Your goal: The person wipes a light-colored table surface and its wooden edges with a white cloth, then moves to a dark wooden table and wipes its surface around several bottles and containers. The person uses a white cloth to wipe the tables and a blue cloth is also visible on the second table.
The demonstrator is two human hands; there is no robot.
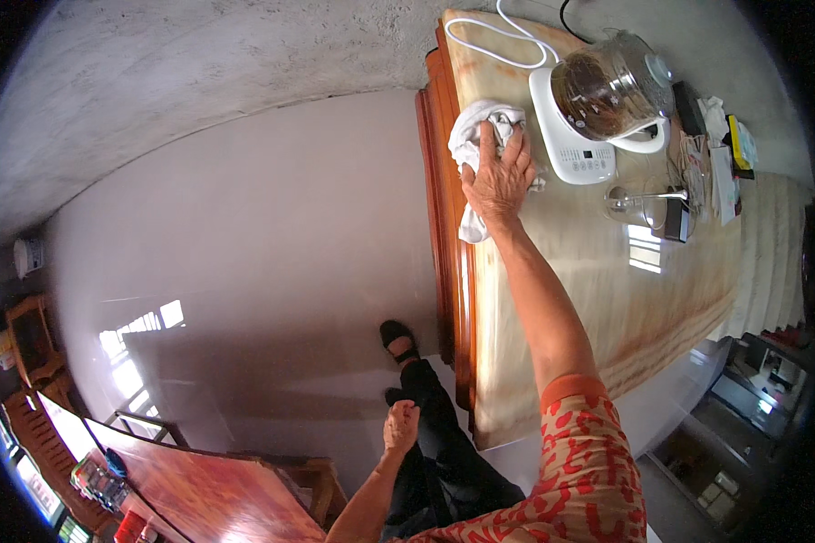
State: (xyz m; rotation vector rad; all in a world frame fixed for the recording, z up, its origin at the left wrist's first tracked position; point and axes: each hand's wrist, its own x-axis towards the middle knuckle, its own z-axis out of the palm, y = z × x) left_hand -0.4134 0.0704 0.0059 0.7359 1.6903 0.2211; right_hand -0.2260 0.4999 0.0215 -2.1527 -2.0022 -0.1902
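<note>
My right hand presses down on a crumpled white cloth at the left edge of a glossy marble-patterned tabletop. Its fingers bend over the bunched fabric, and a loose end of the cloth hangs toward the wooden edge. Just right of the cloth stands a white electric kettle base with a glass kettle on it, dark stuff inside. My left hand is held low in front of my legs, away from the table, its fingers curled in with nothing visible in them.
A clear glass cup with a spoon stands below the kettle. A white cord loops behind it. Boxes and small packets line the table's far right. At lower left is a reddish wooden table. Shiny floor lies between.
</note>
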